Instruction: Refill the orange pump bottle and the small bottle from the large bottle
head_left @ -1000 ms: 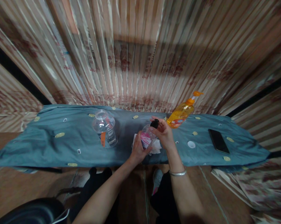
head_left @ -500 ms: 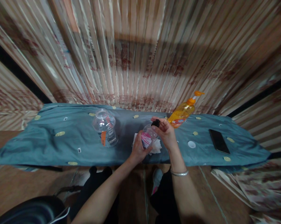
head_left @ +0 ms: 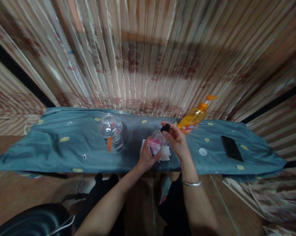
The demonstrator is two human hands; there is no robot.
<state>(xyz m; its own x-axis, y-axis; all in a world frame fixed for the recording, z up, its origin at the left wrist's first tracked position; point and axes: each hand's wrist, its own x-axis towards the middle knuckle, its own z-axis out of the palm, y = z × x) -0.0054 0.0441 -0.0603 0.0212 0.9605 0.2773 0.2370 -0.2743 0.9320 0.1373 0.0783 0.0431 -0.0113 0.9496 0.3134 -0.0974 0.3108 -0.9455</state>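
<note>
While the left hand (head_left: 146, 157) clasps the tilted bottle (head_left: 158, 143) and the right hand (head_left: 178, 140) pinches its black cap (head_left: 165, 127), loosened grip could cause slipping.

Three bottles were counted: one large clear plastic bottle (head_left: 111, 129), one small pink-labelled clear bottle (head_left: 156, 144) and one orange pump bottle (head_left: 192, 118). One black cap (head_left: 165, 128), one small white disc (head_left: 202, 151), one smartphone (head_left: 232, 148) and at least one crumpled tissue (head_left: 165, 153) were seen. One left hand (head_left: 148, 155), one right hand (head_left: 177, 139), one silver bangle (head_left: 191, 184), one sneaker (head_left: 165, 187) and one cloth-covered bench (head_left: 52, 154) were shown.
</note>
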